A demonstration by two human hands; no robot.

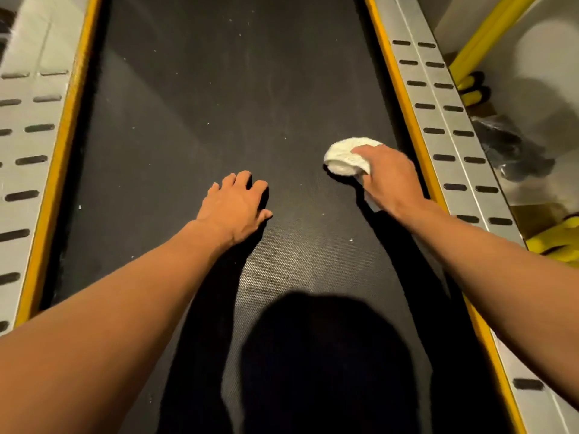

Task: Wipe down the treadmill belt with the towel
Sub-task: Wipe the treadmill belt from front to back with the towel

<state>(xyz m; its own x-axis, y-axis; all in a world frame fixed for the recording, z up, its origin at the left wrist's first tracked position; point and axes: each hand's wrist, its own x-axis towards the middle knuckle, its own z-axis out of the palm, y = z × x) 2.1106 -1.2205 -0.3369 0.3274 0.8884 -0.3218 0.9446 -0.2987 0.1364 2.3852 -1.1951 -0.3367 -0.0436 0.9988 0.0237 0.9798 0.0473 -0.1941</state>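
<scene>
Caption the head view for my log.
Right hand grips a bunched white towel on the black treadmill belt; left hand rests flat.

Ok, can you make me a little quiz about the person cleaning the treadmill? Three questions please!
1. True or false: the left hand holds the towel.
2. Where is the towel on the belt? A: close to the yellow edge on the person's right. B: in the very middle. C: up on the left side rail.
3. Fill the gap: the towel's colour is ____.

Key
1. False. The right hand grips it; the left hand rests open on the belt.
2. A.
3. White.
</scene>
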